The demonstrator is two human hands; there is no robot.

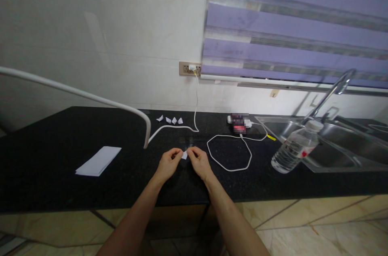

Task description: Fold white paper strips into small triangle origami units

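My left hand (168,164) and my right hand (197,162) meet over the black countertop (54,143), fingers pinched together on a small white piece of paper (184,155) held between them. Farther back near the wall lie several small folded white paper pieces (170,120) in a row. A stack of white paper sheets (98,161) rests on the counter to the left of my hands.
A white cable (230,153) loops on the counter right of my hands and runs to a wall socket (189,68). A clear plastic bottle (295,147) leans at the edge of a steel sink (333,147) with a faucet (333,90). A white tube (75,92) arcs in from the left.
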